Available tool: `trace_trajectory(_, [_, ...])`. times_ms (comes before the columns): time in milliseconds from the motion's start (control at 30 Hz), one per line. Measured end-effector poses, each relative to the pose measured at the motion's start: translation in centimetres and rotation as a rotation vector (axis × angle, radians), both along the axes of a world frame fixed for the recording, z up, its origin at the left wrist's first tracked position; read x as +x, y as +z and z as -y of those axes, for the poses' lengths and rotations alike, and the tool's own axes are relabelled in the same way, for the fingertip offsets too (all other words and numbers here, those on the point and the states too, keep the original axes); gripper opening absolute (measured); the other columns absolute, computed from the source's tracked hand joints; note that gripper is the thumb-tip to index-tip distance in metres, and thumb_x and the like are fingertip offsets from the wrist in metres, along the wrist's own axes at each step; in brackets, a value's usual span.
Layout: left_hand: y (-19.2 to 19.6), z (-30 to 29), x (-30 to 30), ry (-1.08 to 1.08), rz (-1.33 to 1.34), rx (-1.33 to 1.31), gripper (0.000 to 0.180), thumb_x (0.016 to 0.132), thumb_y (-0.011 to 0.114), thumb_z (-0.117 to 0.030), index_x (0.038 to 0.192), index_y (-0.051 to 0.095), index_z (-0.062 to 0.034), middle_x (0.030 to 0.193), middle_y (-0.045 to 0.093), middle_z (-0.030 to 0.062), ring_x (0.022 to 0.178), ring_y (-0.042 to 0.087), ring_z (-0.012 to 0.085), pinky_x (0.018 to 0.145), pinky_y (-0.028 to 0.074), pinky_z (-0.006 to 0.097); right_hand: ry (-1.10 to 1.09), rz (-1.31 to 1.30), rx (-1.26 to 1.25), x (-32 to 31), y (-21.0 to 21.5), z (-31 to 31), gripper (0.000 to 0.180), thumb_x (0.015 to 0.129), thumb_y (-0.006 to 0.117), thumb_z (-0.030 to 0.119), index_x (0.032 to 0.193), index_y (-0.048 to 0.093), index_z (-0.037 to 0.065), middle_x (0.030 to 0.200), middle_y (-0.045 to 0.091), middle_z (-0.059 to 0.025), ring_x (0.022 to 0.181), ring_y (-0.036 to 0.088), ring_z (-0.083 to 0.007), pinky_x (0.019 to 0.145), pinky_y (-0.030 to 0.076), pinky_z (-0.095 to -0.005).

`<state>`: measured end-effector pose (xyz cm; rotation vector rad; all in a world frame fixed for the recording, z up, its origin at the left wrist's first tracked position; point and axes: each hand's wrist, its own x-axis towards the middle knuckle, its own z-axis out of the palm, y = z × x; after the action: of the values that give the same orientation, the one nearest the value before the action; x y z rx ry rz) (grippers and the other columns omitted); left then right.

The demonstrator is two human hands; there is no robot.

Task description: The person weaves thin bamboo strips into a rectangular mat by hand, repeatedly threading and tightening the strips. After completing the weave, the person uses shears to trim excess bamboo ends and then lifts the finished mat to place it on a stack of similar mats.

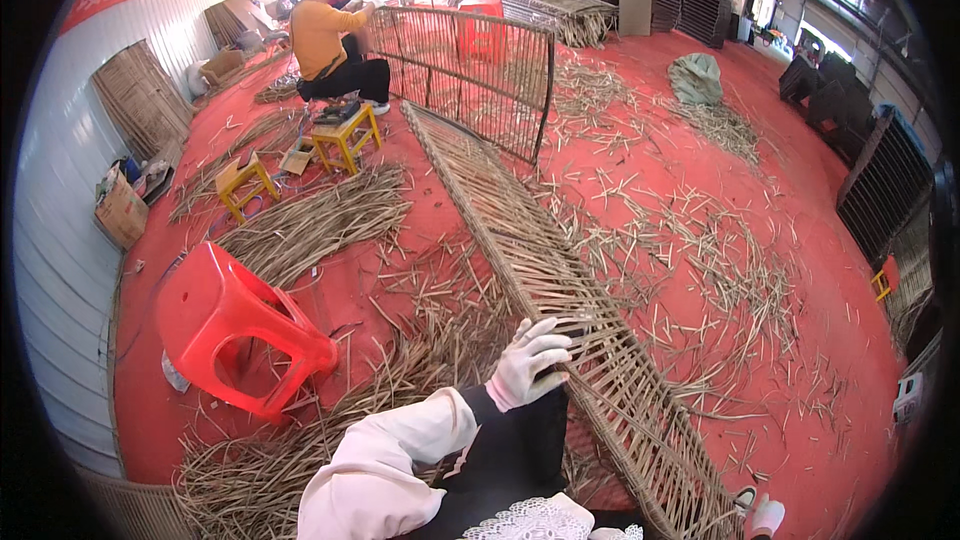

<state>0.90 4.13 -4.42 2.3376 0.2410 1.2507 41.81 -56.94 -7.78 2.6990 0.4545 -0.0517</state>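
Observation:
A long woven panel [540,250] of split brown strips on a frame slants from the far middle to the lower right, in front of my knees. My left hand [530,365], in a white glove, is closed over the panel's left rim, its fingers bent onto the strips. At the bottom right, beside the panel's near end, my right hand [766,517] is also gloved and mostly cut off by the picture's dark rim. Its fingers are curled at the panel's right edge; what they hold is too small to make out.
A red plastic stool [235,325] lies tipped at left. Yellow stools [345,135] stand beyond piles of dry strips [320,225]. Scraps [720,260] litter the red floor at right. A person in orange [325,40] sits by an upright frame [460,70].

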Motion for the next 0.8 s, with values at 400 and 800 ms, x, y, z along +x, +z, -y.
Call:
trace_trajectory(400, [0.9,1.3,0.2,0.059,0.002,-0.054,0.023,0.086,0.078,-0.02,0.107,0.072,-0.0161,0.124,0.07,0.0034,0.137,0.052,0.0347,0.117,0.03,0.049,1.054,-0.683,0.987,-19.2,13.1,-41.3,0.034,0.094,0.069,0.022,0.123,0.069,0.005,0.105,0.069,-0.0165,0.093,0.069,-0.0336,0.084,0.055,-0.0405])
trace_trajectory(800, [1.0,1.3,0.6,0.037,0.097,-0.105,0.023,0.084,0.08,-0.02,0.104,0.071,-0.0165,0.122,0.07,0.0027,0.137,0.052,0.033,0.119,0.028,0.05,1.112,-0.572,0.86,-23.7,13.0,-44.9,0.013,0.089,0.072,0.021,0.095,0.076,0.011,0.086,0.07,-0.0092,0.08,0.07,-0.0323,0.072,0.056,-0.0415])
